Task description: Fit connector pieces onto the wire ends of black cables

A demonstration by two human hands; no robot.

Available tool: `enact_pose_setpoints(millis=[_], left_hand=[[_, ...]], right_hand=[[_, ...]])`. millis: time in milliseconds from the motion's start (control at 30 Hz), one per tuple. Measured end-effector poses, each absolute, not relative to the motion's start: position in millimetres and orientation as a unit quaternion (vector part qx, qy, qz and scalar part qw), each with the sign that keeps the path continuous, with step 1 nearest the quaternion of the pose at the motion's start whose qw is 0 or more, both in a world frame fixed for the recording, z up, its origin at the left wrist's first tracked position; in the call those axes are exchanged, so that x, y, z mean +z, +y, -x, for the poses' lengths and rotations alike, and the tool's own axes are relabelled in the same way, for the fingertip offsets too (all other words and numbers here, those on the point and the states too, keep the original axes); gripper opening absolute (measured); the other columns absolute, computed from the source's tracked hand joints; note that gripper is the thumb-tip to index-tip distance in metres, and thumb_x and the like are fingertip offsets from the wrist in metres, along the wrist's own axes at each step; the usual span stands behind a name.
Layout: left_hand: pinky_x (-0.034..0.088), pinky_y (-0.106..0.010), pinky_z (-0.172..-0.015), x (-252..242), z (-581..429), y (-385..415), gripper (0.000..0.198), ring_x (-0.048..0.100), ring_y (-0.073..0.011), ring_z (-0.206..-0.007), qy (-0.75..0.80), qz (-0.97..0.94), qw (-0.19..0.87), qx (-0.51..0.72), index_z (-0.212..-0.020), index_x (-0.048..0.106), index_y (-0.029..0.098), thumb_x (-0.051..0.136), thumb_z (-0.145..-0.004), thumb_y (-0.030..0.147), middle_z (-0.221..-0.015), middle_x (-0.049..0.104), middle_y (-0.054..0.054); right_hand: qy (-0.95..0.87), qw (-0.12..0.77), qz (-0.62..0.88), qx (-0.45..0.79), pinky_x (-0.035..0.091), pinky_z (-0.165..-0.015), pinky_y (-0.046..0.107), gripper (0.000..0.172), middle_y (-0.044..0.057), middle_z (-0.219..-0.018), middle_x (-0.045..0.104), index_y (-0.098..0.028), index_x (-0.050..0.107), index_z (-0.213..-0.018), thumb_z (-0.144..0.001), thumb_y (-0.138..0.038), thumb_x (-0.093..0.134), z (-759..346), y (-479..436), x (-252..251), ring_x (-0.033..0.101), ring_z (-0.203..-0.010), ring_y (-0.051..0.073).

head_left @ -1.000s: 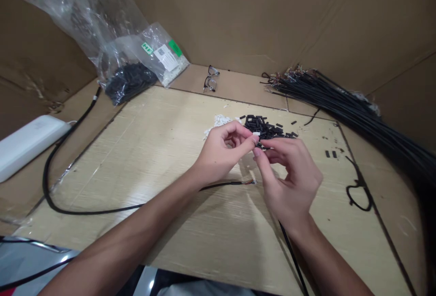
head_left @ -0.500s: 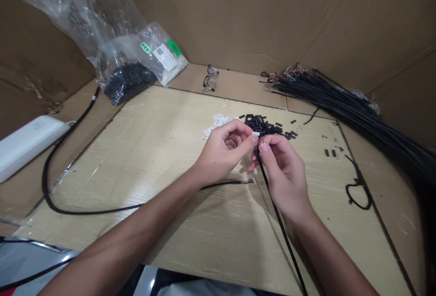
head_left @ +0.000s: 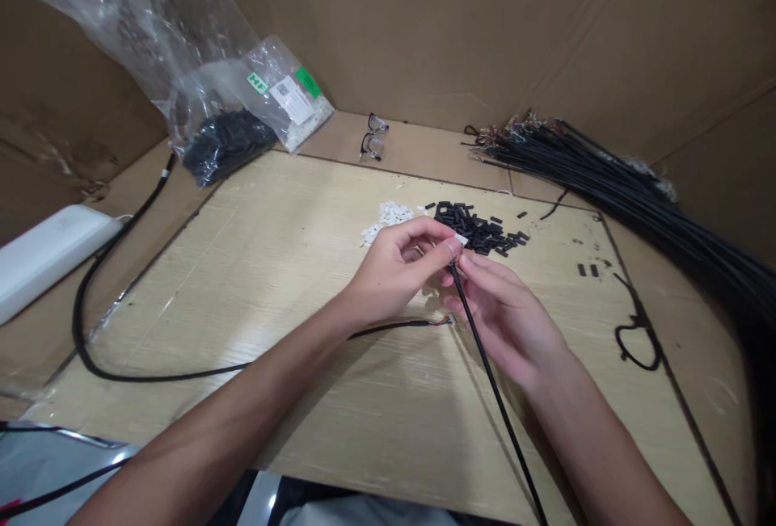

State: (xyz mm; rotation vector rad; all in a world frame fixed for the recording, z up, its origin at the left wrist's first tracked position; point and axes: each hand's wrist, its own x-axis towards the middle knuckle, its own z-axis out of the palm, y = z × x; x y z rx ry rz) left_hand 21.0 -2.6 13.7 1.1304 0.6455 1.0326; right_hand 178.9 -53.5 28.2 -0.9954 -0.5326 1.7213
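My left hand [head_left: 397, 267] pinches a small white connector [head_left: 460, 240] between thumb and forefinger, just in front of the pile of black sleeves [head_left: 478, 229]. My right hand [head_left: 503, 312] grips the end of a thin black cable [head_left: 494, 385] right below that connector; the cable runs down toward me across the board. Both hands meet at the cable's tip over the middle of the pale wooden board [head_left: 272, 267]. A small heap of white connectors [head_left: 385, 217] lies just behind my left hand. A second black cable end [head_left: 418, 322] with bare coloured wires rests under my left wrist.
A large bundle of black cables [head_left: 630, 195] lies at the right. Two plastic bags [head_left: 242, 114] of parts lean at the back left. A white power strip [head_left: 52, 255] with its black cord sits at the left. A looped black cable tie [head_left: 636, 344] lies at the right. Cardboard walls surround everything.
My right hand turned and brought the black cable's end up to the white connector in my left hand, then slid a little lower along the cable. The left hand stayed nearly still.
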Motion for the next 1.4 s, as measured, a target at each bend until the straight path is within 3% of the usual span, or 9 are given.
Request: enact_pose_setpoints(millis=[300,467,700,900,1067,1400], left_hand=[[0.061,-0.028,-0.066,10,-23,-4,0.025,0.073,-0.0143,-0.066,0.295,-0.504,0.686,0.435,-0.1,0.068,0.019,0.087,-0.092,0.032,-0.083,0.073,0.0],[0.059,-0.029,-0.066,15,-23,-3,0.031,0.07,-0.0146,-0.067,0.292,-0.522,0.665,0.448,-0.093,0.072,0.019,0.089,-0.091,0.045,-0.079,0.073,-0.001],[0.049,-0.027,-0.064,17,-22,-1,0.028,0.062,-0.0141,-0.069,0.351,-0.558,0.576,0.483,-0.081,0.076,0.02,0.088,-0.09,0.043,-0.075,0.072,-0.002],[0.04,-0.027,-0.059,14,-23,-1,0.029,0.053,-0.0131,-0.065,0.377,-0.552,0.563,0.486,-0.073,0.077,0.019,0.09,-0.084,0.043,-0.069,0.067,-0.001],[0.042,-0.027,-0.061,13,-25,-2,0.027,0.055,-0.0136,-0.066,0.384,-0.54,0.579,0.475,-0.069,0.077,0.019,0.089,-0.082,0.039,-0.068,0.068,-0.001],[0.052,-0.029,-0.071,11,-27,-3,0.029,0.061,-0.0146,-0.07,0.377,-0.521,0.604,0.471,-0.063,0.073,0.02,0.087,-0.083,0.036,-0.069,0.07,-0.001]], right_hand=[[-0.307,0.54,0.474,0.623,0.055,-0.07,0.03,0.021,0.006,-0.098,0.073,-0.022,0.078,-0.091,-0.086,-0.038,0.091,-175,-53,24,0.061,-0.083,0.019],[-0.361,0.537,0.489,0.585,0.056,-0.078,0.034,0.023,0.004,-0.095,0.069,-0.024,0.072,-0.091,-0.091,-0.044,0.084,-174,-54,20,0.062,-0.085,0.02],[-0.401,0.571,0.516,0.497,0.05,-0.076,0.032,0.023,0.001,-0.095,0.06,-0.022,0.07,-0.083,-0.095,-0.039,0.08,-172,-56,10,0.057,-0.077,0.015],[-0.47,0.568,0.555,0.385,0.053,-0.085,0.036,0.018,0.004,-0.103,0.061,-0.022,0.067,-0.079,-0.092,-0.029,0.078,-173,-56,8,0.06,-0.088,0.019],[-0.484,0.551,0.578,0.359,0.053,-0.09,0.038,0.015,0.004,-0.1,0.062,-0.023,0.067,-0.078,-0.092,-0.026,0.074,-173,-58,9,0.06,-0.093,0.021],[-0.434,0.554,0.567,0.428,0.049,-0.066,0.029,0.021,0.003,-0.093,0.058,-0.023,0.059,-0.069,-0.086,-0.026,0.071,-168,-60,14,0.054,-0.077,0.016]])
